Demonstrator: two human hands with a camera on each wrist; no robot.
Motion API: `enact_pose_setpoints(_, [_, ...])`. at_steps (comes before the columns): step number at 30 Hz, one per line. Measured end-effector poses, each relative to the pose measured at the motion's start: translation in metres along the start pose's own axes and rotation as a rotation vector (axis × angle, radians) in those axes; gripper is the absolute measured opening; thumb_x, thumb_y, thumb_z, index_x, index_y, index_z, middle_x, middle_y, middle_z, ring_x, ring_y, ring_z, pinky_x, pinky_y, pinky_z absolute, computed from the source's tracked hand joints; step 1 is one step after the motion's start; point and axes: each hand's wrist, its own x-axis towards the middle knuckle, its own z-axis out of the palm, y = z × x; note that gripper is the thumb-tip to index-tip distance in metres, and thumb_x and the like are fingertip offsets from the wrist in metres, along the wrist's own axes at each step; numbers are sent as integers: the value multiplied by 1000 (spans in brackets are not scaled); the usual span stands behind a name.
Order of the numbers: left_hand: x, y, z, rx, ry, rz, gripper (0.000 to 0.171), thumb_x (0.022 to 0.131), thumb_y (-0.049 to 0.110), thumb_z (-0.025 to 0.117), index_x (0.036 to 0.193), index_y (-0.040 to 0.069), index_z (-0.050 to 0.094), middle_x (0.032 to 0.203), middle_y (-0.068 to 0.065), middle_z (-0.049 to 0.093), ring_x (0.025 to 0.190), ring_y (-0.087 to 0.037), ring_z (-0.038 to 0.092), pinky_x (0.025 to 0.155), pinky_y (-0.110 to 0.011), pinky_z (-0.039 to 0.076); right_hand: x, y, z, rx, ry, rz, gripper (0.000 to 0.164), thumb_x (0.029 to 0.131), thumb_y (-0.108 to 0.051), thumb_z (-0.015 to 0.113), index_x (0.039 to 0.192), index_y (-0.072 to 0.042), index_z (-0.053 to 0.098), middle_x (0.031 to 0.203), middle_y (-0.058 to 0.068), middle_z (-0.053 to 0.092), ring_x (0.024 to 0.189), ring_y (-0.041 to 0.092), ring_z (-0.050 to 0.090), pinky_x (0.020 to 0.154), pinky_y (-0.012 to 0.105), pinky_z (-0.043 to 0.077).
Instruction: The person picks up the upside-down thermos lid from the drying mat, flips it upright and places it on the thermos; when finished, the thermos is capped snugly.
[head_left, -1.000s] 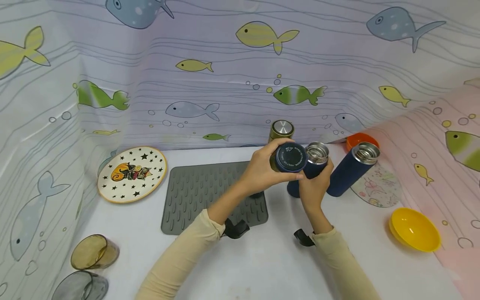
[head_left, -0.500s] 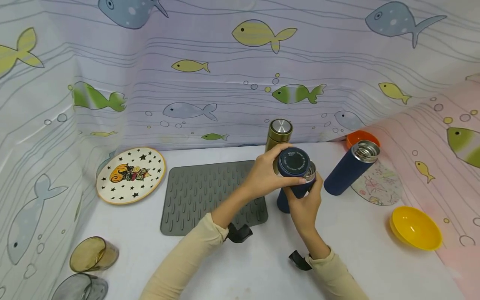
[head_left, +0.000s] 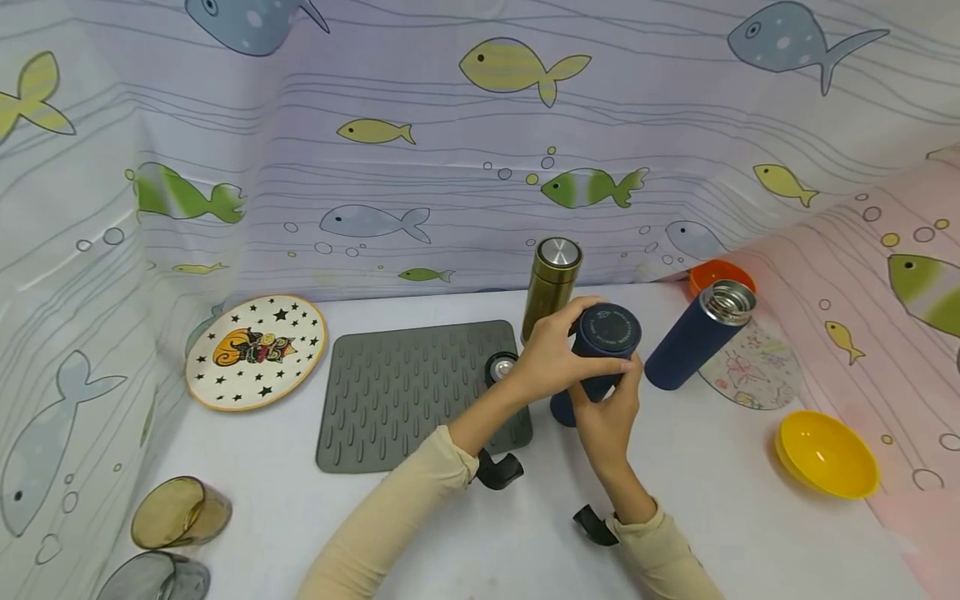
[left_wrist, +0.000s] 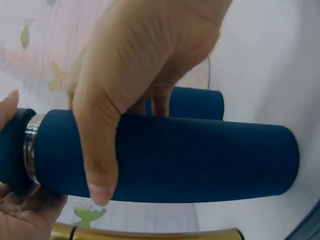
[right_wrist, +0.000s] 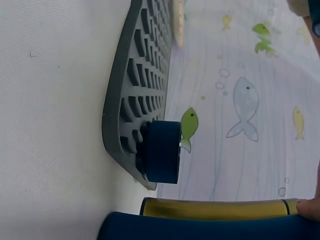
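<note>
One white tabletop (head_left: 675,467), fish-print backdrop (head_left: 465,179)

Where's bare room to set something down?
Table: bare between the open navy bottle, yellow bowl and right sleeve; also between the starry plate, gray mat and amber glass. Mat's left half is bare too. Crowded around the mat's right end: dark cap, gold bottle, held navy bottle, left hand, right hand.
</note>
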Motion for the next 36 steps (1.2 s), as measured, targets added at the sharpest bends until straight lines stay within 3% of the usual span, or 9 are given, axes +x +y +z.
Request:
enact_pose_setpoints(5, [2, -5, 3, 37, -20, 18, 74, 77, 21, 87, 140, 9, 51, 127, -7, 65, 111, -11, 63, 94, -21, 50, -2, 23, -1, 9, -1, 22, 71, 80, 7, 76, 141, 4, 40, 138, 17, 51, 126, 26, 53, 105, 23, 40])
enact_pose_setpoints(11, [0, -15, 5, -3, -54, -20, 75, 79, 18, 85, 144, 12, 48, 130, -8, 63, 114, -13, 63, 94, -24, 52, -3, 25, -1, 10, -2, -6, 71, 81, 5, 76, 143, 2, 40, 137, 17, 52, 125, 22, 54, 103, 23, 41])
enact_pose_setpoints(18, [0, -20, 16, 8, -5, -27, 99, 73, 20, 87, 153, 14, 29, 143, -13, 38, 130, -17, 41, 107, -29, 41, -2, 24, -1, 41, -3, -12, 72, 76, 16, 69, 141, 4, 39, 125, 20, 59, 116, 14, 55, 98, 23, 40])
enact_pose_setpoints(21, [1, -24, 18, -80, 16, 15, 89, 75, 14, 84, 147, 7, 33, 139, -15, 43, 126, -22, 46, 106, -30, 43, -2, 23, 0, 30, -12, -24, 74, 77, 14, 70, 143, 2, 37, 129, 20, 57, 119, 20, 55, 100, 22, 40])
enact_pose_setpoints(23, [1, -27, 16, -184, -12, 37, 81, 78, 7, 76, 146, 4, 32, 141, -18, 44, 128, -26, 47, 109, -32, 41, -2, 23, 0, 19, -17, -31, 75, 79, 11, 72, 144, 2, 36, 135, 19, 53, 125, 24, 53, 104, 22, 40])
enact_pose_setpoints(25, [1, -27, 15, -251, -53, 34, 86, 78, 3, 73, 150, 4, 27, 146, -18, 40, 132, -26, 45, 112, -33, 38, -1, 22, 1, 30, -19, -34, 75, 78, 11, 74, 143, 3, 37, 134, 19, 53, 124, 26, 53, 104, 24, 39])
enact_pose_setpoints(30, [3, -23, 16, -138, -30, 19, 89, 77, 13, 80, 149, 6, 28, 146, -14, 38, 132, -21, 44, 109, -27, 39, -1, 23, 3, 30, -16, -22, 73, 76, 17, 71, 140, 7, 38, 132, 22, 53, 122, 24, 52, 103, 24, 38])
enact_pose_setpoints(33, [4, -25, 15, -200, -36, 42, 76, 79, 6, 74, 143, 3, 34, 143, -19, 43, 126, -27, 50, 106, -28, 43, -1, 26, 3, 10, -14, -33, 75, 77, 18, 71, 141, 9, 35, 134, 26, 51, 124, 22, 52, 104, 22, 39])
enact_pose_setpoints(36, [4, -25, 16, -231, -56, 26, 79, 78, 5, 74, 145, 4, 33, 146, -20, 40, 126, -24, 50, 107, -28, 42, -2, 26, 3, 26, -15, -42, 74, 76, 19, 70, 141, 9, 35, 135, 25, 50, 124, 18, 50, 105, 22, 37])
